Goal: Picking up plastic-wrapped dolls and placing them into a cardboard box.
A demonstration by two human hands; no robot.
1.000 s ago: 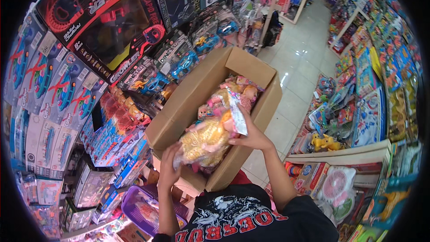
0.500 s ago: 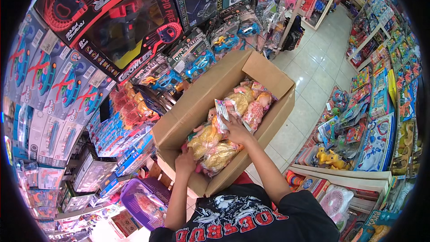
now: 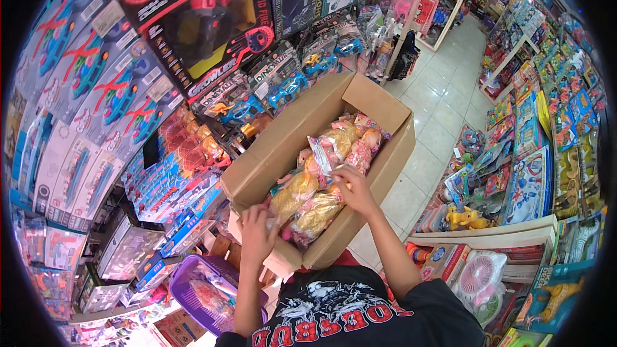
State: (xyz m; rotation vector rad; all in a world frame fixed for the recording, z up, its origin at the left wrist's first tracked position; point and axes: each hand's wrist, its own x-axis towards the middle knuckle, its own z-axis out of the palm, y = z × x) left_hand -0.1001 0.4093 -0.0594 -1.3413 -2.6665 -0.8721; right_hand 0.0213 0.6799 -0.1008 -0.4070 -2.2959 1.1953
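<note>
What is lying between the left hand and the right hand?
In the head view, plastic-wrapped dolls, mostly yellow, lie between the left hand and the right hand, inside the cardboard box.

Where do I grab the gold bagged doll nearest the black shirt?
Grip this doll around its wide gold middle, probably from above: it lies lengthwise in the cardboard box, open at the top, with another gold doll on one side and the box's wall on the other.

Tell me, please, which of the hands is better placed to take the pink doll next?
Probably the right hand: it is over the box, close to the pink doll. The left hand is at the box's near left edge, clearly farther from that doll.
</note>
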